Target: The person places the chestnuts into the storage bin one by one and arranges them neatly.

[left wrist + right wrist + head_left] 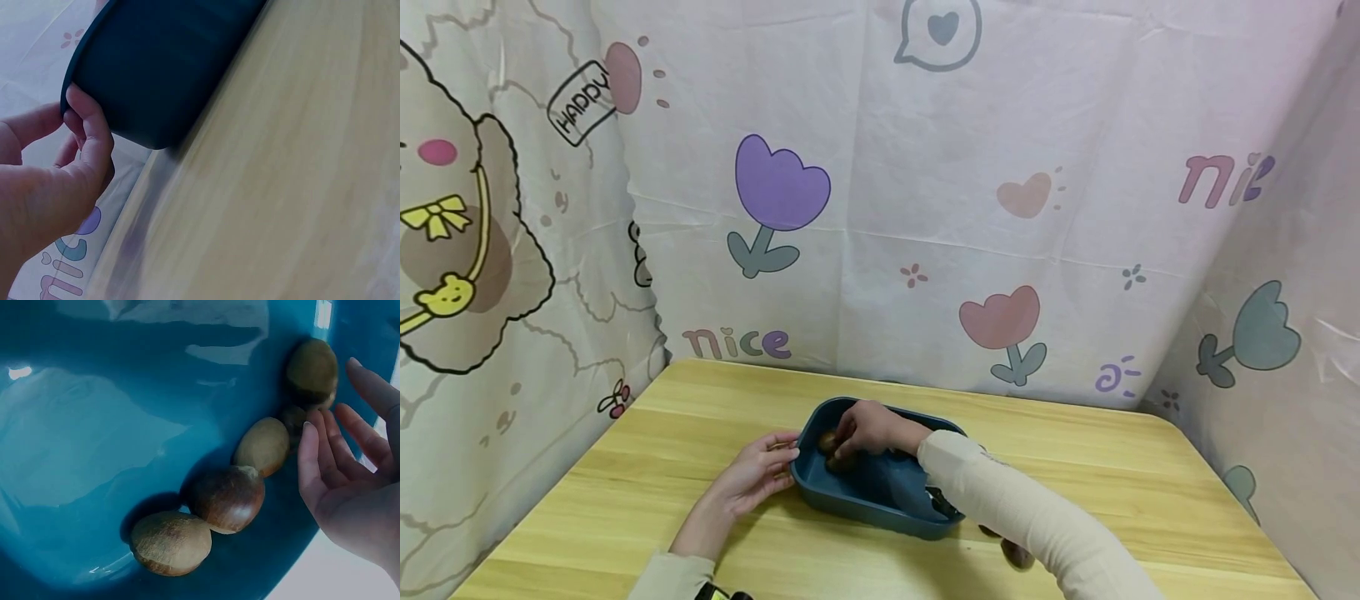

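A blue basin (pixel 880 512) with rounded corners stands on the table. At its left end my left hand (pixel 756 475) pinches the rim; the left wrist view has this hand's fingertips (pixel 78 97) at the rim's edge. My right hand (pixel 874 425) reaches down inside the basin, beside several brown chestnuts. In the right wrist view a row of them lies along the basin's wall, among them a dark glossy chestnut (pixel 228 500) and a paler chestnut (pixel 172 544). Loosely bent fingers lie close by a chestnut (pixel 312 372); none is visibly gripped there.
More chestnuts (pixel 1017 554) lie on the wooden table (pixel 625 500) right of the basin, partly hidden by the right sleeve (pixel 1022 500). A printed cloth (pixel 887 292) hangs behind the table and at both sides.
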The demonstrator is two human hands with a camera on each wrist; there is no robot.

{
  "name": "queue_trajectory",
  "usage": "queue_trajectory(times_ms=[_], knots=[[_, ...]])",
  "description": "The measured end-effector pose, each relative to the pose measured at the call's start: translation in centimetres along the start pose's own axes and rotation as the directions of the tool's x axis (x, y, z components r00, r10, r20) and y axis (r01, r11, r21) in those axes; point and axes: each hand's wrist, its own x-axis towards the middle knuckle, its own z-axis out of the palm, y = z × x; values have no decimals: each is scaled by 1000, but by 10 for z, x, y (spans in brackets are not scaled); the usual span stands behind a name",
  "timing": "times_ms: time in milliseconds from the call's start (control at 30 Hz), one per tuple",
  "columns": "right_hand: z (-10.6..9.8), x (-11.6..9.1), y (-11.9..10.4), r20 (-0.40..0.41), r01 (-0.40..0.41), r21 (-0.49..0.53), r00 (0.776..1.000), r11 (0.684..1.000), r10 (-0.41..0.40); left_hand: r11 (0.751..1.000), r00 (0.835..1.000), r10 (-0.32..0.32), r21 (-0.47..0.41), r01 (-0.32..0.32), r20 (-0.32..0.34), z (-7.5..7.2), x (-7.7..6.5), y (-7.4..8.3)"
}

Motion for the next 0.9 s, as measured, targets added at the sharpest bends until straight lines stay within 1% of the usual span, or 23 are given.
queue_trajectory(times_ms=[67, 133, 200, 300, 433, 600, 767, 900], knots=[[-4, -2, 2, -16, 13, 20, 1000, 1000, -12, 1000, 1000, -2, -1, 2, 2, 1, 1, 0], [-10, -3, 4, -35, 42, 22, 999, 999, -41, 1000, 1000, -3, 0, 3, 2, 1, 1, 0], [-17, -5, 5, -47, 71, 24, 996, 997, -70, 1000, 1000, -3, 1, 3, 1, 1, 1, 0], [-30, -11, 6, -72, 93, 57, 993, 994, -88, 1000, 1000, -3, 3, 3, -2, 2, 2, 0], [-48, -21, 9, -110, 81, 142, 992, 987, -65, 1000, 1000, -4, 9, 4, -12, 3, 2, 1], [-64, -41, 19, -167, 86, 211, 985, 974, -51, 1000, 1000, -7, 15, 7, -14, 1, 3, 0], [-72, -64, 45, -223, 74, 281, 975, 957, -10, 1000, 1000, -10, 9, 10, -5, 0, 2, 0], [-73, -84, 70, -269, 46, 303, 962, 952, 39, 1000, 1000, -15, 14, 15, 0, 1, 2, 1]])
